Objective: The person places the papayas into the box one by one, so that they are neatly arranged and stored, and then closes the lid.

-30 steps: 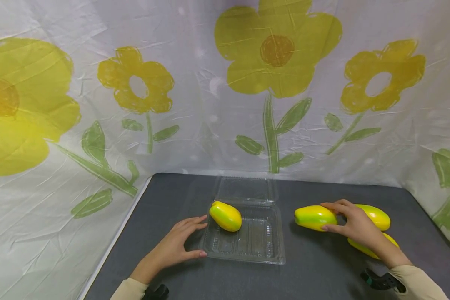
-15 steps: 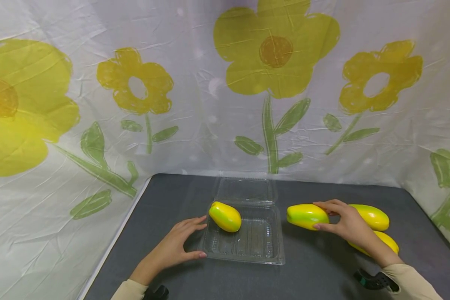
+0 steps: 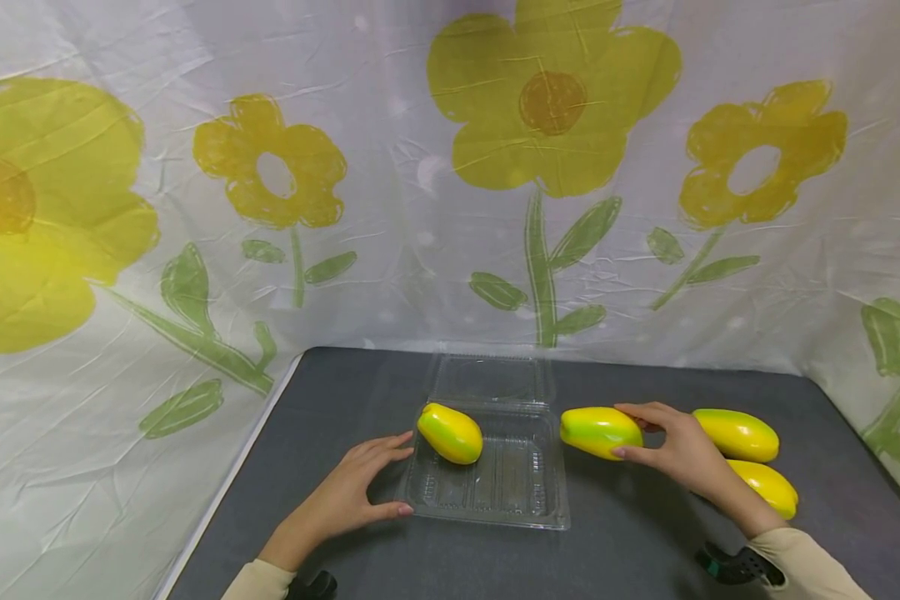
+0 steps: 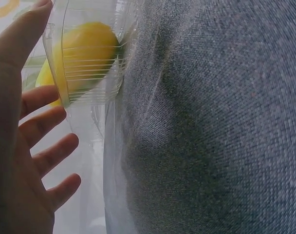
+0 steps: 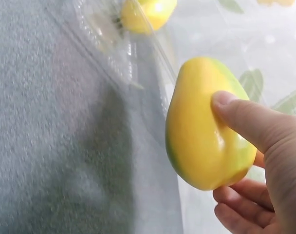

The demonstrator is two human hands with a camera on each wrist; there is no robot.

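Far left: white cloth [image 3: 390,275], creased, printed with yellow flowers and green stems; runs behind the whole dark table [image 3: 345,392]. Pale left sleeve [image 3: 258,581], black band [image 3: 313,585] at the wrist.

Left hand [image 3: 348,492]: thumb and fingers apart, gripping nothing, tips at the left wall of a clear box [image 3: 495,522]. Thumb by the near corner, fingers farther back. Wrist view: fingers spread, index tip seemingly against the plastic.

Box: base toward the person, clear lid [image 3: 490,379] laid back on the far side. Inside, on the left, one boxed fruit [image 3: 452,434], yellow with some green, lying aslant, narrow end to the far left. Right part of the base bare, ribbed.

Just right of the box: held fruit [image 3: 600,432], same kind, outside the base, its narrow end toward the box, shadow on the table below. Right hand [image 3: 678,450] clamped on its right end, thumb on the near side, fingers opposite. Dark band [image 3: 738,565], pale right sleeve [image 3: 810,567].

Farthest right, beyond that hand: far fruit [image 3: 738,435] and near fruit [image 3: 767,487], both lying on the table, near fruit partly behind the wrist. Whether these two touch, cannot tell.
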